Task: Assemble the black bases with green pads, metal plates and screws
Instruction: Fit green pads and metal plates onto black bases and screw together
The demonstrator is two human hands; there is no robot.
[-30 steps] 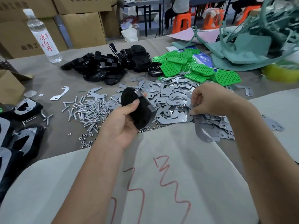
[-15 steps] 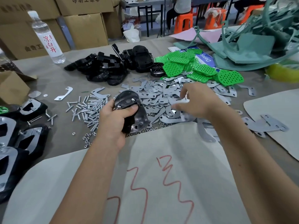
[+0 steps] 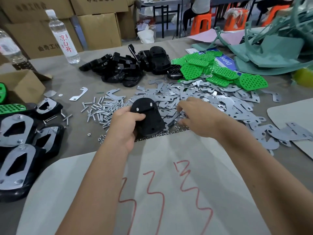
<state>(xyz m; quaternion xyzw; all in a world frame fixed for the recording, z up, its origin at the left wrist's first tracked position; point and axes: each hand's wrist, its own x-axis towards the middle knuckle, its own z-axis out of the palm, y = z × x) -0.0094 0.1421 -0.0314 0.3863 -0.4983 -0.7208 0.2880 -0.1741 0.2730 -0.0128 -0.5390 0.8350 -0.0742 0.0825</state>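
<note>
Several finished assemblies (image 3: 15, 133), black bases with metal plates fastened on top, lie at the left edge of the worktop (image 3: 55, 77), so the task looks well under way, yet the stock is far from used up: a heap of bare black bases (image 3: 128, 67) sits at the back, green pads (image 3: 218, 70) are piled to its right, loose metal plates (image 3: 211, 97) spread across the middle and screws (image 3: 101, 107) lie scattered to their left, with small nuts (image 3: 162, 132) strewn near the paper sheet (image 3: 152, 192). The left hand (image 3: 125, 126) grips one black base (image 3: 149, 117) with curled fingers, holding it just above the screws and plates; two screw ends show through it, and no plate is on it yet. The right hand (image 3: 198, 116) reaches into the plate pile with its fingers bent downward; whether they pinch a plate I cannot tell. Compared with half a second ago, the base has turned so its flat, drilled face looks upward, and the right hand has dropped lower into the plates, nearer the base.
</note>
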